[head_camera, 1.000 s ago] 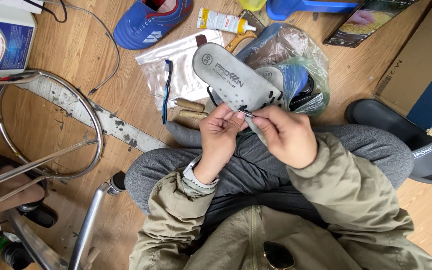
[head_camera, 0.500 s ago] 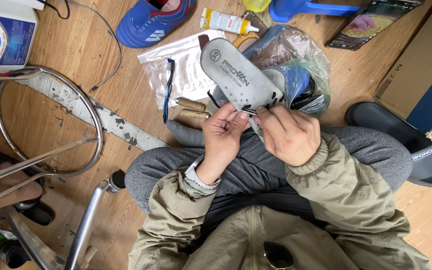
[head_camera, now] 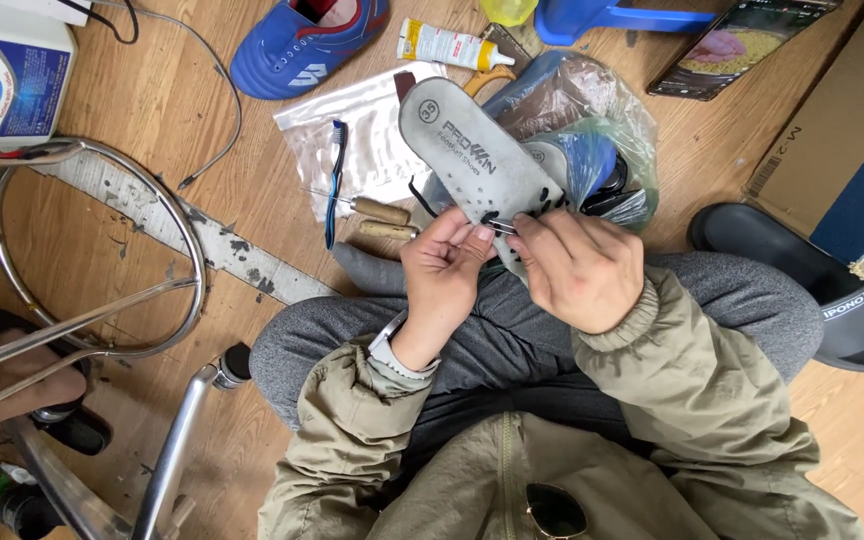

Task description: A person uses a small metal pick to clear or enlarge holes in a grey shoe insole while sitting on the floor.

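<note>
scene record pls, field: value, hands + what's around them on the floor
setting: person seated cross-legged on wooden floor
left hand: pinching the near edge of a grey shoe insole
right hand: on the same insole edge, fingers pinched on a thin item too small to identify
behind insole: plastic bag of items
floor, far side: blue shoe, glue tube, toothbrush, two wooden-handled tools
right side: black slide sandal, cardboard box
left side: metal stool frame

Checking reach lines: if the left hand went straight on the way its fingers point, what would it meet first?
Likely the grey insole that the left hand already touches; beyond it the plastic bag, though depth is unclear.
</note>
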